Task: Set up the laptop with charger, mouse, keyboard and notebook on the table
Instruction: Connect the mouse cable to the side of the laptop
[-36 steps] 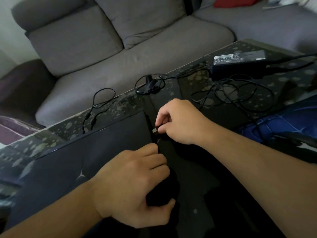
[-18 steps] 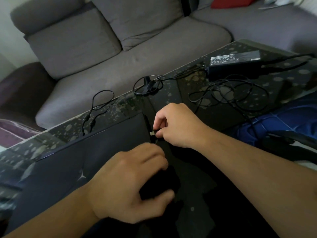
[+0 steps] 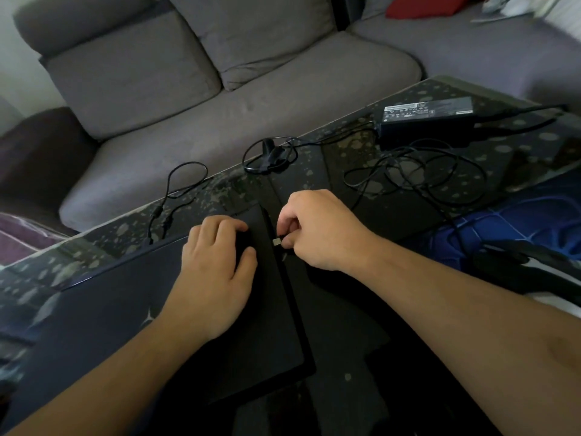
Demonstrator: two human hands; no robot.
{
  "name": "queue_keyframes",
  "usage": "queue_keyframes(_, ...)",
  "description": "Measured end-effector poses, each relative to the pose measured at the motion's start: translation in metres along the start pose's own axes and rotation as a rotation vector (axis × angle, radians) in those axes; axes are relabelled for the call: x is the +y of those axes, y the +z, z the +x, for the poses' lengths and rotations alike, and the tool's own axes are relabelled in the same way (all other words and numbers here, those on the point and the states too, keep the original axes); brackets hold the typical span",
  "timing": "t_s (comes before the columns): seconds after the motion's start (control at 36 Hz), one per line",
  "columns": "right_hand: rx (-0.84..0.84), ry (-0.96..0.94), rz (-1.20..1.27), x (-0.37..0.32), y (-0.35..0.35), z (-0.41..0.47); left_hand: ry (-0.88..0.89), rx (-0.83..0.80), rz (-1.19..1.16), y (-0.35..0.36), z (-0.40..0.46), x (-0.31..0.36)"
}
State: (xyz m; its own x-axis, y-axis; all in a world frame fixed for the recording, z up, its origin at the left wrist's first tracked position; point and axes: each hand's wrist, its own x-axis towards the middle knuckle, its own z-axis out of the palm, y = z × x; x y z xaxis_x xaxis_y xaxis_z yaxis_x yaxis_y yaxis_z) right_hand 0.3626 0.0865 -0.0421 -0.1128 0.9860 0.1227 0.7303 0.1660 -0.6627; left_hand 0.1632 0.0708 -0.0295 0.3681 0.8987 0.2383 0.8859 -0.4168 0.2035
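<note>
The right hand (image 3: 317, 229) pinches a small silver-tipped black plug (image 3: 277, 241) just beside the edge of the closed dark rectangular laptop (image 3: 103, 313). The left hand (image 3: 213, 272) rests on the lid, fingers relaxed and holding nothing.

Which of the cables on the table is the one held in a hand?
The one whose silver plug the right hand pinches at the laptop's edge. The short looped cable and the charger brick's tangle lie untouched.

Your closed dark laptop (image 3: 103, 313) lies flat on the counter (image 3: 314, 171). The black charger brick (image 3: 429, 119) sits label-up at the far right, its cable (image 3: 408, 174) looped loosely. A silver-tipped plug (image 3: 277, 241) sits just beside the laptop's right edge.
</note>
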Motion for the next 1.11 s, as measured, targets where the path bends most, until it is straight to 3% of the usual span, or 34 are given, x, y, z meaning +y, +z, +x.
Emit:
queue_keyframes(0.28,-0.043,0.002,-0.066,0.001,-0.020,0.001,-0.013,-0.005,-0.001,-0.001,-0.002,0.001)
queue_keyframes(0.42,-0.095,0.022,0.055,0.001,-0.025,-0.002,-0.019,-0.008,-0.016,-0.002,-0.001,0.000)
queue_keyframes(0.89,-0.012,0.011,0.157,0.001,-0.012,-0.007,-0.012,0.010,-0.008,0.000,0.000,-0.002)
queue_keyframes(1.11,0.019,-0.044,0.052,0.000,-0.006,-0.006,-0.003,0.024,-0.001,0.003,-0.001,-0.001)
